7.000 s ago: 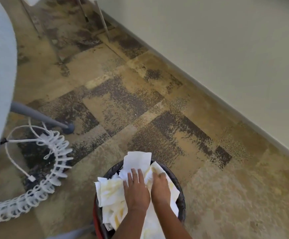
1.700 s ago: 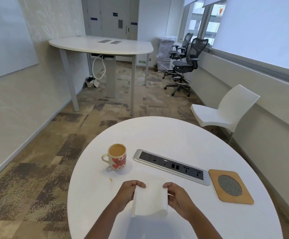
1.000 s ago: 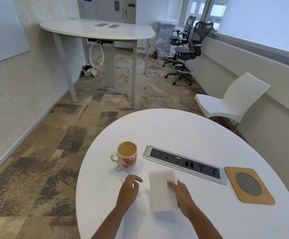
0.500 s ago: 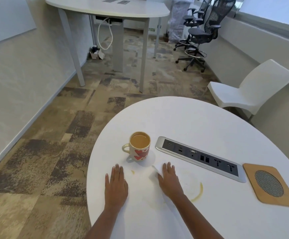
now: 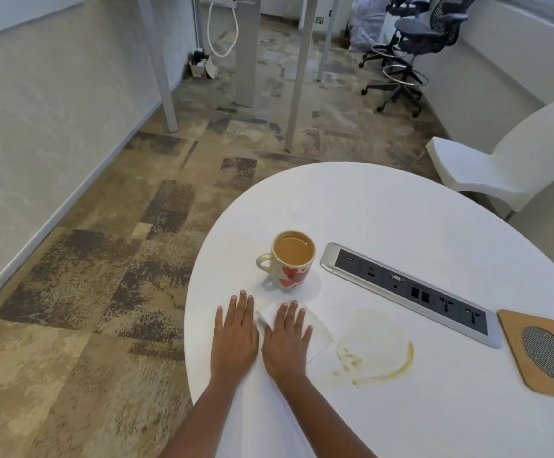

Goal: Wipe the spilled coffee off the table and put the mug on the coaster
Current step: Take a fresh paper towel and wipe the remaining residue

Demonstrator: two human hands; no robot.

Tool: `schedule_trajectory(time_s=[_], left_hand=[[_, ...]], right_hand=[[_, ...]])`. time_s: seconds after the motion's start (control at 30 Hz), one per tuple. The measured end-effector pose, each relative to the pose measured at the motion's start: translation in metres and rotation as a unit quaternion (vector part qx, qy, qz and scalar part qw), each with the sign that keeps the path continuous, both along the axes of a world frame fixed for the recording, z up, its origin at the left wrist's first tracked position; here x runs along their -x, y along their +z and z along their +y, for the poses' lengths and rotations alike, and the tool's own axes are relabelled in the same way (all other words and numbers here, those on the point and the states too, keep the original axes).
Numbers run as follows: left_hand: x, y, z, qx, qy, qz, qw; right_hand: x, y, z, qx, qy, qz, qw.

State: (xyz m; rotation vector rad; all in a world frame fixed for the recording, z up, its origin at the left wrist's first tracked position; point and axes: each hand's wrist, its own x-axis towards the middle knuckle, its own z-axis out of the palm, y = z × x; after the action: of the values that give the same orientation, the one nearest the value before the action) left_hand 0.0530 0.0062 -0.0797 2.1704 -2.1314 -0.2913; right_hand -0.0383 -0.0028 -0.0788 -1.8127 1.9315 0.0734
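We log the left hand (image 5: 234, 338) flat on the table (image 5: 401, 209), fingers straight, holding nothing. Just beside it the right hand (image 5: 287, 342), equally flat, presses a white paper towel (image 5: 318, 332). The full mug (image 5: 290, 262) stands just beyond the fingertips. A coffee smear (image 5: 348, 358) lies right of the towel. The coaster (image 5: 546, 353) sits far right, well apart from the mug.

Mug (image 5: 293, 262): cream with red hearts, upright on the white round table (image 5: 401, 209), nearly full of milky coffee, handle pointing left. Coffee spill (image 5: 384, 375): thin tan arc plus smears, right of the folded white napkin (image 5: 318, 332), which lies flat just in front of the mug. Coaster (image 5: 513, 338): square wood with a round mesh inset, flat at the table's right edge, well apart from the mug.
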Motion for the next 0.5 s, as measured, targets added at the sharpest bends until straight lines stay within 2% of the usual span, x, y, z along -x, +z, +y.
schedule_trajectory(time_s=[0.17,0.27,0.4,0.5], left_hand=[[-0.003,-0.002,0.004,0.039,-0.027,-0.012,0.999],[-0.003,0.001,0.008,0.031,-0.008,-0.001,0.999],[-0.004,-0.003,0.017,0.049,0.014,0.04,0.998],[-0.002,-0.006,0.024,0.051,0.006,0.034,0.998]], right_hand=[[-0.011,-0.003,0.003,0.02,0.057,-0.018,0.998],[0.002,-0.01,0.008,0.044,0.113,-0.023,0.992],[0.034,-0.014,0.014,0.058,0.244,-0.066,0.966],[0.057,-0.011,0.012,0.06,0.331,-0.074,0.939]])
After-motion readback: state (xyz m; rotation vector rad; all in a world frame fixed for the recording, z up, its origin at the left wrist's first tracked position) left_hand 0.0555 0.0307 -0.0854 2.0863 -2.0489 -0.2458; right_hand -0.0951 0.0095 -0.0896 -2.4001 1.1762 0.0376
